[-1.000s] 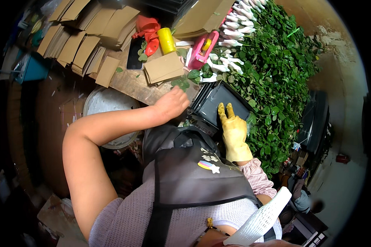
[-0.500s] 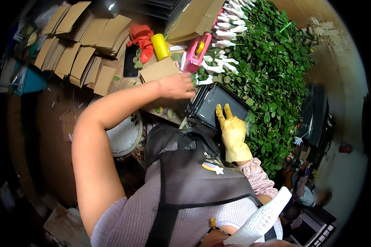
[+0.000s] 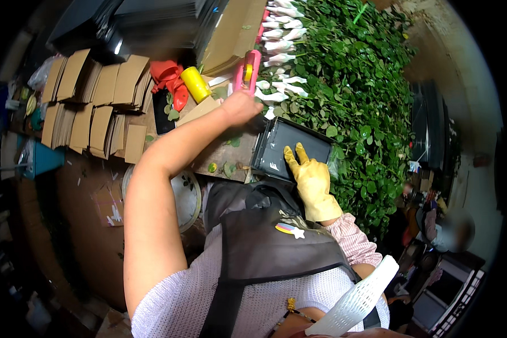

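My bare left hand reaches across to the near end of a pink tape dispenser with a yellow core. Its fingers look curled together; whatever they hold, if anything, is hidden. My right hand, in a yellow rubber glove, lies on a black sheet at the top of a shallow black stack, two fingers stretched out flat and nothing gripped. Just beyond the stack are leafy green stems, with white-wrapped flower heads along their left side.
Folded brown cardboard pieces stand in rows at the left. Near them are red crumpled material, a yellow roll and a dark phone-like slab. Black sheets are piled at the back. A round white-lined container sits below the table edge.
The view has shifted, moving the table things left in the picture. My left hand has moved from beside the black stack to the dispenser's near end. My right hand stays on the sheet.
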Demonstrator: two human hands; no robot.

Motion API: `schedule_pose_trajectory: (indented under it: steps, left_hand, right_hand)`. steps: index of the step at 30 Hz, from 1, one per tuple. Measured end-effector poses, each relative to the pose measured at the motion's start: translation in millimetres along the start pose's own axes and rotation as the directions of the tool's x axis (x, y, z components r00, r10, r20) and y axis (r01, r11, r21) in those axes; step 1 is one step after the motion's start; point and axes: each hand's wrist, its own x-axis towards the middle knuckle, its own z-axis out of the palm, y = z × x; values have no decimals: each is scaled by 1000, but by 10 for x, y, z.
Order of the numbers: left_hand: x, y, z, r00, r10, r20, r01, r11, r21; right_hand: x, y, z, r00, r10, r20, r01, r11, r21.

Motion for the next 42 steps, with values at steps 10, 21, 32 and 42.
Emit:
schedule_pose_trajectory:
  steps: [10, 21, 32, 42]
  left_hand:
    - [-807, 223, -65, 916, -295, -271, 298, 954, -29]
    - [-311, 1351, -793, 941, 119, -318, -282, 795, -537]
    - [400, 1372, -367, 879, 466, -98, -475, 844, -249]
    - [355, 1427, -348, 849, 529, 11, -519, 837, -172]
  right_hand:
    - [-460, 150, -448, 909, 131, -395, 130, 813, 567]
    - [-553, 106, -154, 869, 409, -279, 66, 463, 884]
    - [-762, 487, 1175, 595, 757, 270, 150, -435, 888]
    - [-1160, 331, 408, 677, 473, 564, -734, 377, 565]
